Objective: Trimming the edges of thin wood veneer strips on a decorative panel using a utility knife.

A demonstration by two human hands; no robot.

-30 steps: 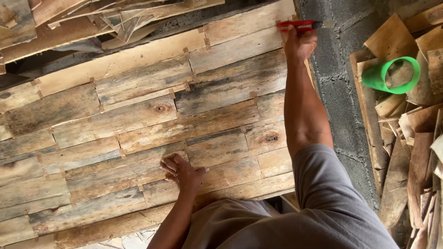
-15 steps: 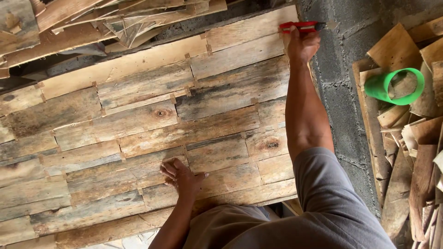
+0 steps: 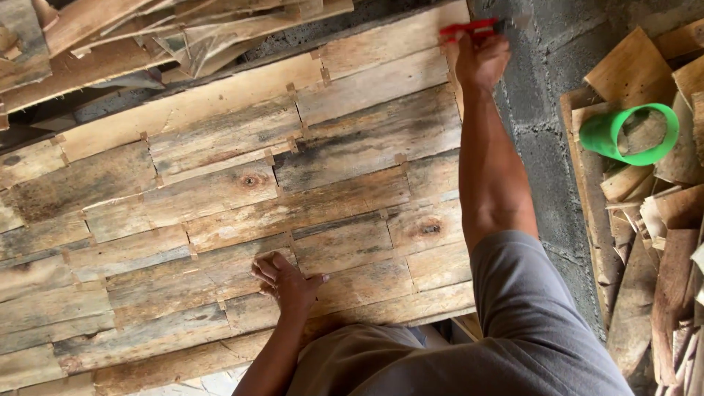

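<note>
The fingers [image 3: 265, 268] of the left hand [image 3: 287, 282] are spread and pressed flat, holding nothing, on a weathered grey-brown panel of short wooden planks joined edge to edge [image 3: 220, 213]. The palm bears down near the panel's six o'clock edge, a placement that reads as bracing the panel against sliding.

The right hand [image 3: 482, 60] reaches to the panel's far corner at about one o'clock, its fingers curled shut around a slim red-handled cutter or marking tool [image 3: 469, 29]. The tool lies across the top of the fist, its red body over the plank edge and its dark tip pointing toward three o'clock, past the panel over the grey block wall [image 3: 543, 147]. Whether the tip touches wood cannot be told. The arm is fully stretched along the panel's right edge, which suits work at that corner while the other hand steadies the near side.

At three o'clock of the panel, beyond the wall, a bright green plastic cup [image 3: 623, 132] lies on its side among stacked offcuts of pale wood [image 3: 660, 220]. At eleven o'clock, thin splintered veneer strips [image 3: 147, 37] lie heaped.
</note>
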